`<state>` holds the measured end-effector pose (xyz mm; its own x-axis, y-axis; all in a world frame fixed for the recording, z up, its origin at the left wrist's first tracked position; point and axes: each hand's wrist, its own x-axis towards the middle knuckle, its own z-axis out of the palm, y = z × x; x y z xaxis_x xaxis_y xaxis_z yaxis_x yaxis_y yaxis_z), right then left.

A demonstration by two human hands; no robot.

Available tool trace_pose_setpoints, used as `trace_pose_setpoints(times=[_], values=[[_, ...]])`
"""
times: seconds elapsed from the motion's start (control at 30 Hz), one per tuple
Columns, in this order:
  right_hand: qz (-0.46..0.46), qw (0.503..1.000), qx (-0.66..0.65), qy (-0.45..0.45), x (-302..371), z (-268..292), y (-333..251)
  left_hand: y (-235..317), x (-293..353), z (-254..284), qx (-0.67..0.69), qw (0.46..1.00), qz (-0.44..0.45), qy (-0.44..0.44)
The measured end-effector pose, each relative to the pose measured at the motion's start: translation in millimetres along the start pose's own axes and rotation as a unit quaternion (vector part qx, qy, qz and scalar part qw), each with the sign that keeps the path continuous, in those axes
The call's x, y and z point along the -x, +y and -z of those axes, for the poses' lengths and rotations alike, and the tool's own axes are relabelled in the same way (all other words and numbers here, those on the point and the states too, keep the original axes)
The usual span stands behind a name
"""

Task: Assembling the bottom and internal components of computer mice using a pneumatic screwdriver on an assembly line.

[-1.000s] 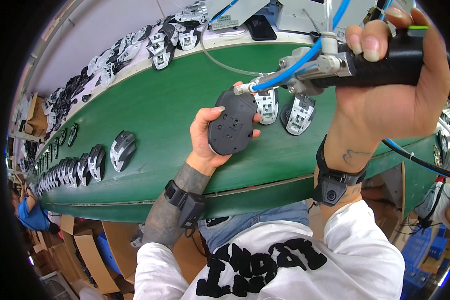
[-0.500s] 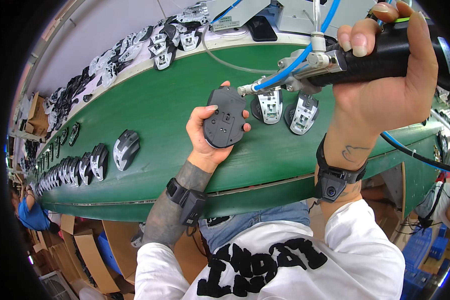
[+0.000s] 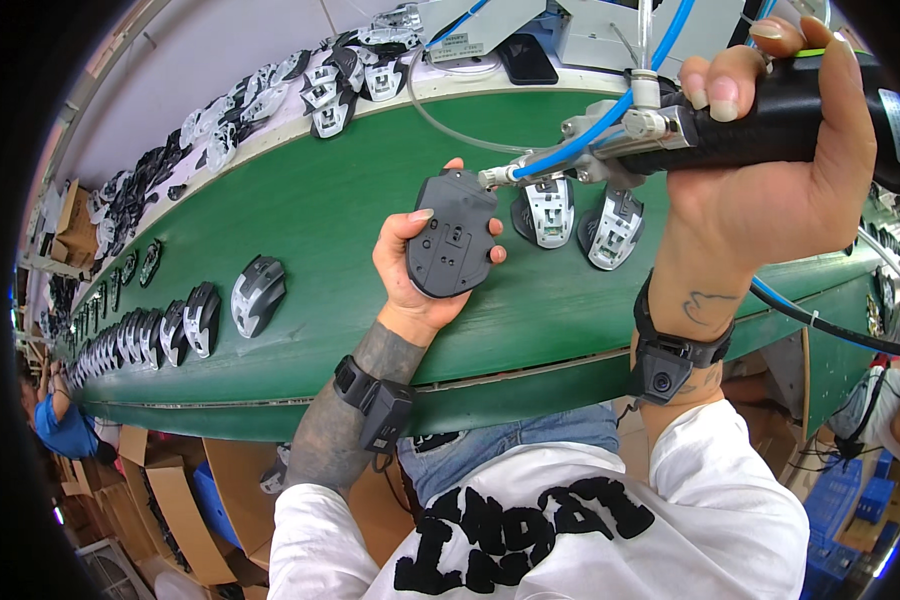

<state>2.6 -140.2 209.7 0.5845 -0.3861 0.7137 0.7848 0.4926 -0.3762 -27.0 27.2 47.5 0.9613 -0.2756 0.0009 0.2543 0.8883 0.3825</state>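
Green tabletop (image 3: 350, 200) below, your left hand (image 3: 402, 285) grips an upturned computer mouse (image 3: 452, 245) while your right hand (image 3: 780, 205) clasps a power screwdriver (image 3: 765, 135), nozzle (image 3: 491, 178) by the mouse's edge.

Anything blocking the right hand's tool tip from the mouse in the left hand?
Nothing visible does. The tool tip is right at the upper right edge of the mouse; contact is unclear. The left hand shows fingertips lower on that side, and the blue hose does not cross it.
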Motion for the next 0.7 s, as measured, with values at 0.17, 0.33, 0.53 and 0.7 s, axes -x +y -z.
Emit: trace_pose_setpoints(times=[0.17, 0.33, 0.53, 0.7], values=[[-0.066, 0.985, -0.027, -0.154, -10, 17, -11, -3, -5, -4, 0.007, 1.0, 0.01, -0.022], [-0.041, 0.999, -0.021, -0.021, 2, -1, 4, 0, -1, -5, 0.019, 0.999, 0.015, -0.028], [-0.07, 0.99, -0.003, -0.125, -8, 11, -8, 2, -5, -3, -0.018, 1.0, 0.004, -0.01], [-0.078, 0.982, -0.047, -0.164, -14, 14, -30, 4, -10, 0, -0.04, 0.995, -0.034, 0.08]])
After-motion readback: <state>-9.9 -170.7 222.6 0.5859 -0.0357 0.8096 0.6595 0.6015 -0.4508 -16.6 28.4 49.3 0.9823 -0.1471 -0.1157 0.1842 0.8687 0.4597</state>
